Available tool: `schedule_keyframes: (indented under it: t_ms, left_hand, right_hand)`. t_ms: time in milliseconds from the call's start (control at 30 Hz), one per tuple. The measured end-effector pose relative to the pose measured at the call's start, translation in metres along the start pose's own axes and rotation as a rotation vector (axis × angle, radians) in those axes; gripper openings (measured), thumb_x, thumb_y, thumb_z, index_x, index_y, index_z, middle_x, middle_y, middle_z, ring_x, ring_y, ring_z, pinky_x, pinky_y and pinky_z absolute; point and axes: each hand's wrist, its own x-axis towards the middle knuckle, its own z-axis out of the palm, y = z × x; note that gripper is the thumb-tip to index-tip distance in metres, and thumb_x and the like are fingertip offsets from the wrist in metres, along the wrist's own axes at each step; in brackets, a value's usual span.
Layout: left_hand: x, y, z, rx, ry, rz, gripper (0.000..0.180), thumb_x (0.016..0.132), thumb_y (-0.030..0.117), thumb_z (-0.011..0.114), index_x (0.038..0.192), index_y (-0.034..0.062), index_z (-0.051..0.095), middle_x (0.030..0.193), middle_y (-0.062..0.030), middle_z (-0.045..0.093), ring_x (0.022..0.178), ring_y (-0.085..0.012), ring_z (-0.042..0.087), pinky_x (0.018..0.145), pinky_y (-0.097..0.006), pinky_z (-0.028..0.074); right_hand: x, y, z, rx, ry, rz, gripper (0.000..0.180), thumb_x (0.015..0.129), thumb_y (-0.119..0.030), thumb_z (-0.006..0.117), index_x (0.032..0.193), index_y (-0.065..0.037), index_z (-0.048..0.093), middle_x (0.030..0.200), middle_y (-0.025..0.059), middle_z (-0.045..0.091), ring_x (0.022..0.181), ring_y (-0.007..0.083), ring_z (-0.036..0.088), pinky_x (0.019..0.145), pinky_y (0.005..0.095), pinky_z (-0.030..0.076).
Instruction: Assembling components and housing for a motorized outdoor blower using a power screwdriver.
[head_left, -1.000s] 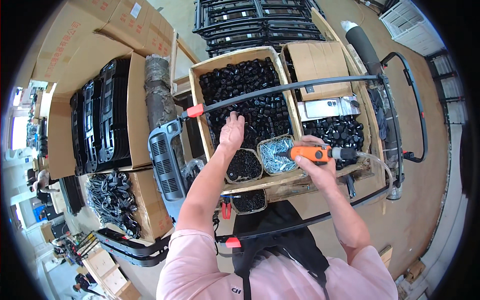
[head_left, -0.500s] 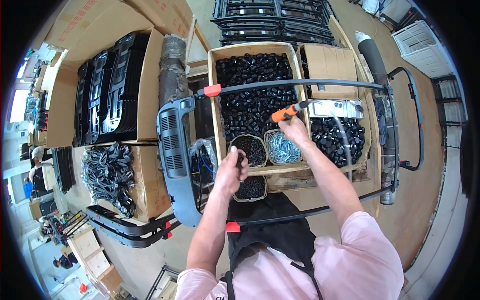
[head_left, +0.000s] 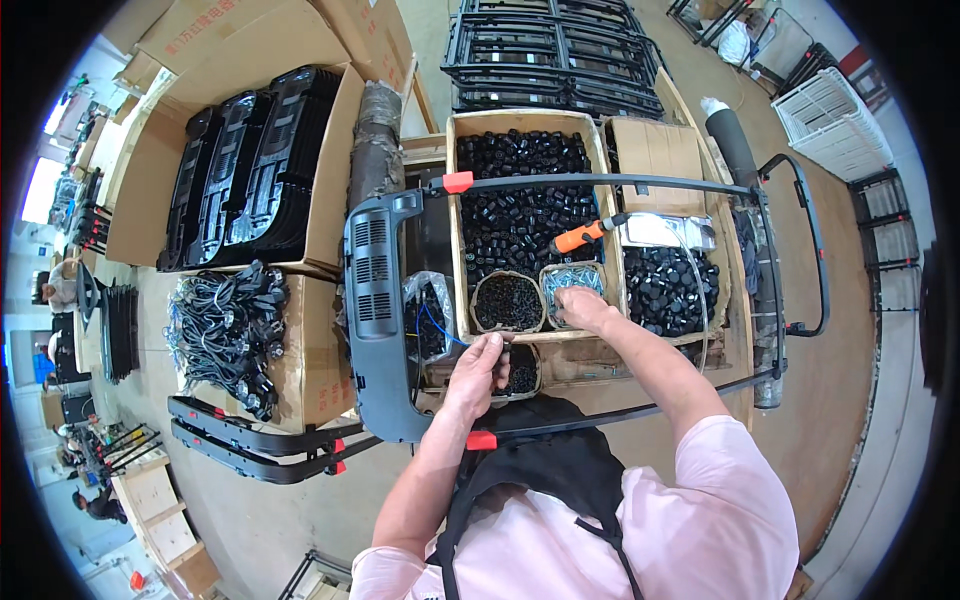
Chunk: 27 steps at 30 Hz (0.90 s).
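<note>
My right hand (head_left: pixel 582 309) dips into a small lined bin of silvery screws (head_left: pixel 572 279), its fingers curled down among them, tips hidden. An orange power screwdriver (head_left: pixel 580 237) with a dark nose is just beyond it, over the black cylindrical parts, out of my hand. My left hand (head_left: pixel 477 378) is closed around something small and dark, mostly covered by the fingers. It is just in front of a bin of tiny black pieces (head_left: pixel 508 303). Around both hands lies a large black frame (head_left: pixel 610 181) with a grey vented panel (head_left: pixel 372 265) at its left end and red end pieces.
A wooden-edged box of black cylinders (head_left: pixel 525 195) stands ahead, round black caps (head_left: pixel 668 290) to its right. Left are a carton of black panels (head_left: pixel 330 180) and bundled cables (head_left: pixel 230 325). Stacked black racks (head_left: pixel 555 60) stand behind. A pale hose (head_left: pixel 702 300) hangs at right.
My right hand has let go of the power screwdriver and moved down into the screws. My left hand has come nearer to me, still closed. The whole view has shifted slightly.
</note>
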Motion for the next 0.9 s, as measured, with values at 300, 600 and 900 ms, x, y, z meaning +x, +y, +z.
schedule_keyframes:
  t_ms: [300, 600, 900]
  left_hand:
    - [-0.023, -0.003, -0.022, -0.123, 0.045, 0.071, 0.027, 0.111, 0.03, 0.061, 0.126, 0.0085, 0.065, 0.094, -0.0005, 0.067, 0.075, -0.0089, 0.061, 0.062, -0.025, 0.05]
    - [-0.026, -0.008, -0.02, -0.126, 0.034, 0.061, 0.027, 0.11, 0.029, 0.063, 0.127, 0.0089, 0.067, 0.094, 0.0003, 0.066, 0.076, -0.0093, 0.061, 0.064, -0.025, 0.051]
    - [-0.028, -0.006, -0.016, -0.069, -0.01, 0.073, 0.022, 0.109, 0.023, 0.063, 0.124, 0.0065, 0.065, 0.1, -0.0036, 0.071, 0.083, -0.0111, 0.066, 0.071, -0.026, 0.057]
  right_hand:
    - [-0.005, 0.015, -0.003, 0.18, 0.121, -0.026, 0.014, 0.084, -0.013, 0.076, 0.092, -0.003, 0.074, 0.092, 0.0178, 0.077, 0.089, 0.0352, 0.074, 0.083, 0.045, 0.058]
    - [-0.019, 0.007, -0.037, 0.98, 0.035, 0.221, 0.011, 0.091, -0.01, 0.075, 0.1, -0.006, 0.073, 0.086, 0.0042, 0.073, 0.073, 0.011, 0.069, 0.062, 0.0276, 0.054]
    - [-0.074, -0.101, -0.059, 1.287, 0.061, -0.121, 0.009, 0.096, -0.012, 0.073, 0.101, -0.007, 0.068, 0.081, 0.0015, 0.07, 0.07, 0.0106, 0.066, 0.064, 0.0263, 0.053]
